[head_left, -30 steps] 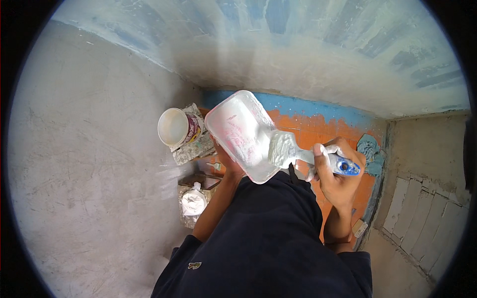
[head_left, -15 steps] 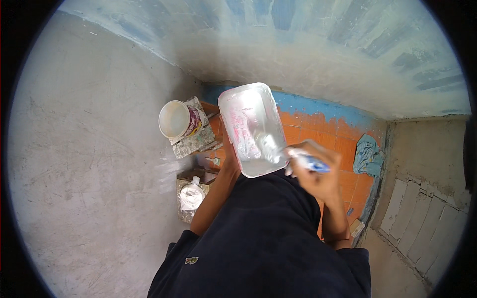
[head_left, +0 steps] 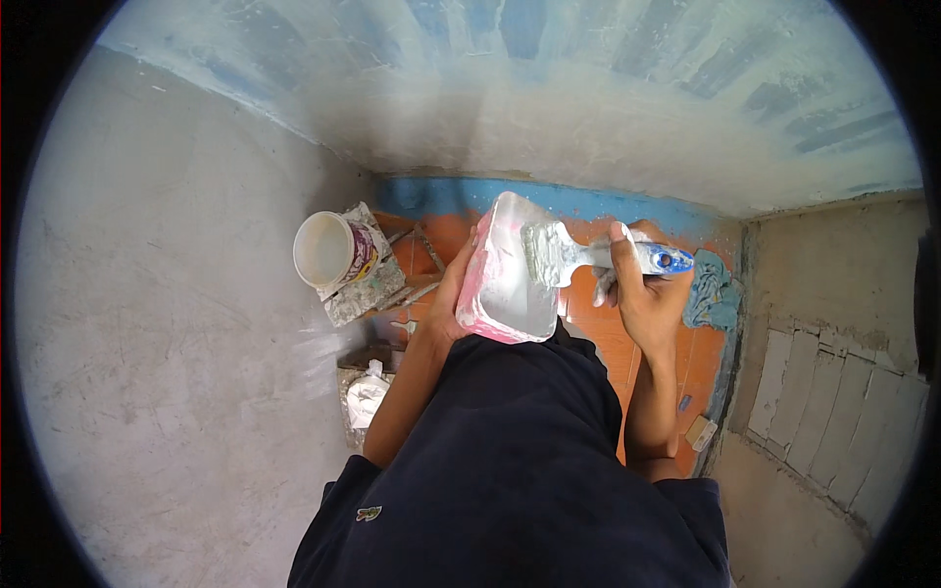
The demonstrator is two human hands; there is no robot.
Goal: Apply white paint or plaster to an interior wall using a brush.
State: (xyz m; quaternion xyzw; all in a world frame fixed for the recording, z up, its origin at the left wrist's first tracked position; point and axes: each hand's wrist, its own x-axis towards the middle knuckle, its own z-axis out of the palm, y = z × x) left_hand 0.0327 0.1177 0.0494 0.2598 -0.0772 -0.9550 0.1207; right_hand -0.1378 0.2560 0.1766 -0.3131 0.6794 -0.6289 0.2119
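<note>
My left hand is closed round the left side of a pinkish rectangular tub, tilted and smeared with white paint inside. A wide paintbrush with a white-coated head and a blue handle end is gripped in my right hand. Its bristles lie over the tub's opening, near the right rim; whether they touch the rim I cannot tell. White paint marks the fingers and thumb of my right hand.
A white bucket sits on a paint-spattered stand at the left. Below it is a white bag. A teal cloth lies on the orange floor to the right. Ahead rises a patchily painted wall.
The tub has tipped further onto its side, showing its pink outer wall. My right hand has moved up and right, and the brush has swung up to the tub's right side.
</note>
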